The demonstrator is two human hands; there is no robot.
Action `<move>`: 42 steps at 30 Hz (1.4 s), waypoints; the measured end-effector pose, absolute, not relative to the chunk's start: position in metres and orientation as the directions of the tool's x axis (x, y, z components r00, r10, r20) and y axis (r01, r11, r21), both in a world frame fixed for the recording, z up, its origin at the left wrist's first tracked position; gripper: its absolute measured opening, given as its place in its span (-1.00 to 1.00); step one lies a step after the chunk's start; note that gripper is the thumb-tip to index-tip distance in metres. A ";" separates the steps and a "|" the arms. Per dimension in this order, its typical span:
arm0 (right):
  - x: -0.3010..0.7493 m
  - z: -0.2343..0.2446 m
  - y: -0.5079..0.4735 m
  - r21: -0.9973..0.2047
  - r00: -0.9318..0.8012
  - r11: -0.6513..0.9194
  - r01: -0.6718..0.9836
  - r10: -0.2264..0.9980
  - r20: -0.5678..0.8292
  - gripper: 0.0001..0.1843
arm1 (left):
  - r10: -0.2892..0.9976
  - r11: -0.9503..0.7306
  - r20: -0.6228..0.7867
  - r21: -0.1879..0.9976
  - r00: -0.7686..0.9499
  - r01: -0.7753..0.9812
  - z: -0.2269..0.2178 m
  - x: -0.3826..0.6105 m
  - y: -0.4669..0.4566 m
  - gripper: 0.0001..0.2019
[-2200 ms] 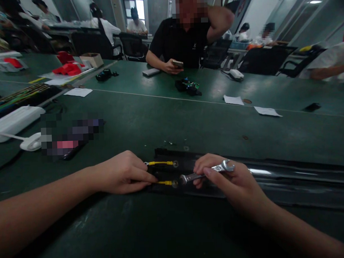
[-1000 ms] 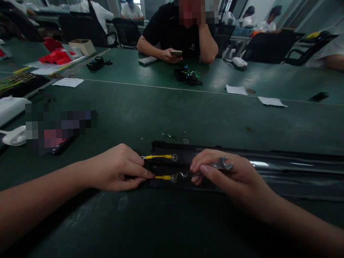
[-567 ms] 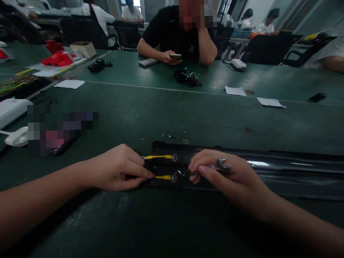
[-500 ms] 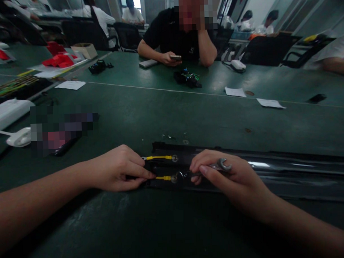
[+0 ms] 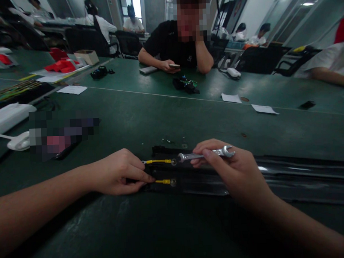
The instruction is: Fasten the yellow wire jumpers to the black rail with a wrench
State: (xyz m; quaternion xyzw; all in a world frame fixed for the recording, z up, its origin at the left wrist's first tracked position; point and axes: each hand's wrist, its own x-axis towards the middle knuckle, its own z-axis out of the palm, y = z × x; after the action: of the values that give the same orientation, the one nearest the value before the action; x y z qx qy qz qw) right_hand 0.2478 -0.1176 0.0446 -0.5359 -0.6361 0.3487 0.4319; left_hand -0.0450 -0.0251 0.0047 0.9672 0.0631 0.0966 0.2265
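Note:
A long black strip with a glossy surface (image 5: 292,172) lies across the table. At its left end two short yellow wires show: an upper yellow wire (image 5: 159,161) and a lower yellow wire (image 5: 163,181), each ending at a round metal fastener. My left hand (image 5: 124,174) is closed on the lower yellow wire, pinching it between thumb and forefinger; its far end is hidden by the fingers. In my right hand (image 5: 231,166) is a silver double-ended wrench (image 5: 208,154), held above the strip. The wrench's left end is close beside the upper fastener (image 5: 174,162); I cannot tell whether they touch.
A partly blurred phone-like object (image 5: 67,138) and a white plug (image 5: 18,141) lie at left. Small bits lie behind the strip. Across the table sits a person (image 5: 169,42) with a phone, near a black part with a green circuit board (image 5: 186,84). Paper slips (image 5: 231,98) lie along the seam.
The wrench in my right hand has moved from near the lower fastener up to the upper one. My left hand stays at the lower yellow wire. The camera view has tilted up slightly.

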 end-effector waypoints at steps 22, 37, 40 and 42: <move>0.248 0.036 -0.102 -0.877 -0.161 0.152 0.455 0.983 0.087 -0.81 | 0.165 -0.880 0.147 0.469 0.975 0.078 0.005 -0.045 -0.025 -0.73; 0.247 0.033 -0.104 -0.855 -0.165 0.190 0.482 0.978 0.124 -0.80 | 0.173 -0.884 0.166 0.461 0.971 0.079 0.005 -0.045 -0.025 -0.73; 0.247 0.034 -0.104 -0.844 -0.161 0.199 0.498 0.978 0.135 -0.80 | 0.172 -0.887 0.158 0.455 0.972 0.082 0.005 -0.044 -0.026 -0.73; 0.246 0.034 -0.105 -0.836 -0.144 0.196 0.512 0.979 0.142 -0.81 | 0.171 -0.889 0.169 0.451 0.971 0.078 0.005 -0.044 -0.026 -0.73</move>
State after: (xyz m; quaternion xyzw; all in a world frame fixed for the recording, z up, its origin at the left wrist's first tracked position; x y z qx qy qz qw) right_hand 0.2461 -0.1045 0.0342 -0.5454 -0.6835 0.3233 0.3616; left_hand -0.0440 -0.0256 0.0053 0.9664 0.0644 0.1024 0.2266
